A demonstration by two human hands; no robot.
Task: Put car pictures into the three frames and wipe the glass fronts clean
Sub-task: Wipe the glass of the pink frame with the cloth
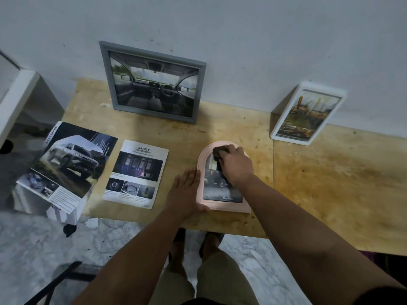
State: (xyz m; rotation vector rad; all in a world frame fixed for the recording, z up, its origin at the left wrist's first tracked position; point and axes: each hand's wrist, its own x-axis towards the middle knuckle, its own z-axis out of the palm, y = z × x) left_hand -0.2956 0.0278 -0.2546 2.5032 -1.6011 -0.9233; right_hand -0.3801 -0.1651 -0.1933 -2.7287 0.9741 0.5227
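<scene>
Head view, pink frame point(203, 160) pic reads TOYOTA, leaflet point(136, 173) headed SAFETY

1. I count three frames: a pink arched frame point(222, 203) lying flat, a grey frame point(152, 82) behind it to the left, and a white frame point(308, 113) behind it to the right.
2. Two brochure pages sit left of the pink arched frame: a safety sheet point(136, 172) and a car brochure point(66, 166).
3. One dark cloth point(218, 156) on it.
</scene>
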